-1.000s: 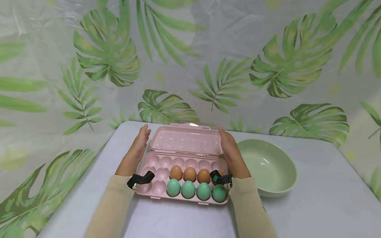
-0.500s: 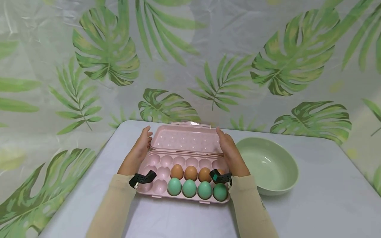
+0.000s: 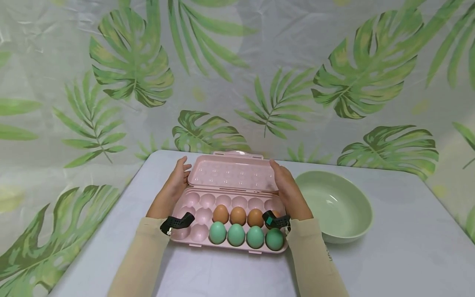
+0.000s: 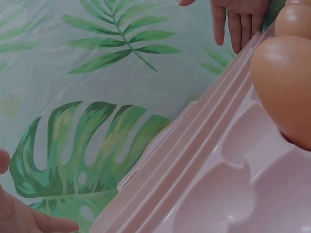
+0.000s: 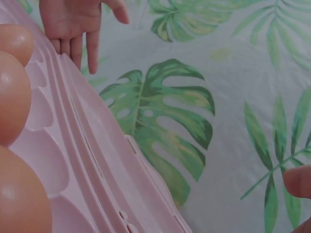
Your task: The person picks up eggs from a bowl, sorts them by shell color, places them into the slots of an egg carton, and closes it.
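A pink plastic egg carton (image 3: 237, 201) lies on the table, its lid (image 3: 231, 173) folded back. Several brown eggs (image 3: 238, 216) fill part of the middle row, and several green eggs (image 3: 236, 235) stand in front of them. The back row and the left cups are bare. My left hand (image 3: 172, 187) is beside the carton's left end, fingers loosely extended and palm inward. At the opposite end, my right hand (image 3: 290, 192) is held with its fingers straight, partly covering the rightmost brown egg with its wrist strap. In the left wrist view, the right hand (image 4: 241, 19) shows beyond the carton.
A large pale green bowl (image 3: 345, 206) stands right of the carton, close beside the right forearm. White cloth covers the table (image 3: 222, 274). A leaf-printed curtain (image 3: 274, 53) hangs behind the table's back edge.
The left hand's fingers have bent slightly toward the carton. The right hand has come a little inward. The head view has shifted slightly; eggs and bowl stay in place.
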Action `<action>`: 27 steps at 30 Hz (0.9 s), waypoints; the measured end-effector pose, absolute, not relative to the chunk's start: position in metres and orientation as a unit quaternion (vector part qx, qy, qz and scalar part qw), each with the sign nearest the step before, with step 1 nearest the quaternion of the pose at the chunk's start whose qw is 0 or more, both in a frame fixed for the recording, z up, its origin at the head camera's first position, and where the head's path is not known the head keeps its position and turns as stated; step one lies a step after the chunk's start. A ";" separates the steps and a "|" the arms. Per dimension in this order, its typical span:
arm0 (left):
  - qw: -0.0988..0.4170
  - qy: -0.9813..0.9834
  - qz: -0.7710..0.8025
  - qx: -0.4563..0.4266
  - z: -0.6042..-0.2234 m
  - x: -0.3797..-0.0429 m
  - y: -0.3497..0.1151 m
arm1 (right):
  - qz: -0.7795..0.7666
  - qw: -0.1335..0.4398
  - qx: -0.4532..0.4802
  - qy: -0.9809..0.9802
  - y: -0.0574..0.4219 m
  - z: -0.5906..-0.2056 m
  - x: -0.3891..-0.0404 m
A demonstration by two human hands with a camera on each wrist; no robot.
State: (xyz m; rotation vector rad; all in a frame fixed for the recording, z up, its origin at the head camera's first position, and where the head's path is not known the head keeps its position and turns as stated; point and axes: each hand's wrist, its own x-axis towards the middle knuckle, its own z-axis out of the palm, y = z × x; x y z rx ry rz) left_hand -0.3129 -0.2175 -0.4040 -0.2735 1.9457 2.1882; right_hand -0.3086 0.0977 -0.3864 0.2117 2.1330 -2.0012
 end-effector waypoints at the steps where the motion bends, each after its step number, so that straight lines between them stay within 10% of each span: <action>1: 0.100 0.658 0.741 -0.090 -0.404 -0.313 -0.218 | -0.683 0.101 0.072 0.720 0.098 -0.386 -0.309; 27: 0.084 0.642 0.760 -0.056 -0.402 -0.315 -0.226 | -0.751 0.044 0.042 0.658 0.099 -0.385 -0.311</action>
